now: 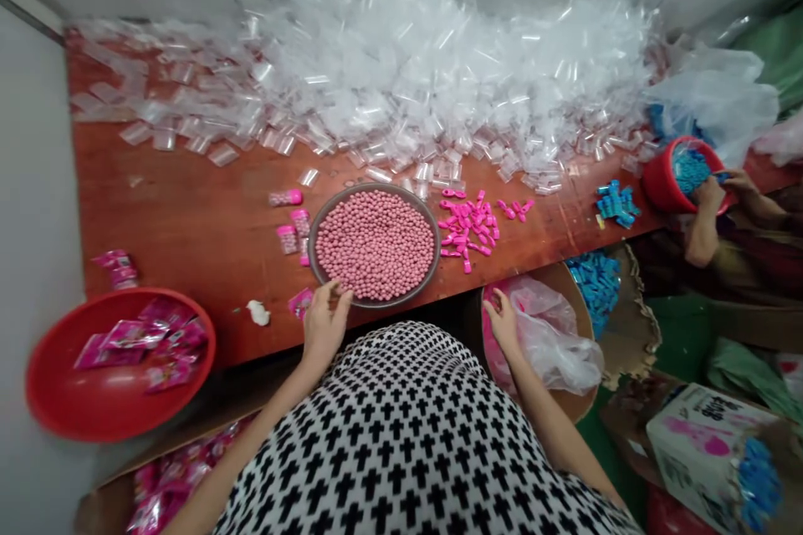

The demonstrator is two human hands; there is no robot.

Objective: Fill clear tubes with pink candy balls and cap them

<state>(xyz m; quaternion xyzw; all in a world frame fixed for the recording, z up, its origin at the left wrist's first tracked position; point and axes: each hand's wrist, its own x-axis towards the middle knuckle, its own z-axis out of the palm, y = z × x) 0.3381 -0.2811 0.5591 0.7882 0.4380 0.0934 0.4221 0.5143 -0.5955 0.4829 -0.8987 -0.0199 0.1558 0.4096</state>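
Observation:
My left hand (324, 322) is at the near-left rim of a dark round basin (315, 267) filled with small pink beads (376, 247). Its thumb and fingers are slightly apart, with nothing visible between them. A pink packet (300, 302) lies just left of that hand. Off the table's front edge, my right hand (503, 322) hovers over a box lined with clear and pink plastic bags (545, 334), its fingers apart and holding nothing visible. Several bead-filled tubes with pink caps (287, 239) lie left of the basin; loose pink caps (469, 226) are piled to its right.
Clear plastic tubes (401, 75) are heaped along the back of the wooden table. A red basin (119, 426) at left holds pink packets. At right, another person's hands (708, 196) work at a red bucket (656, 175) beside blue pieces (618, 203). Cartons stand below.

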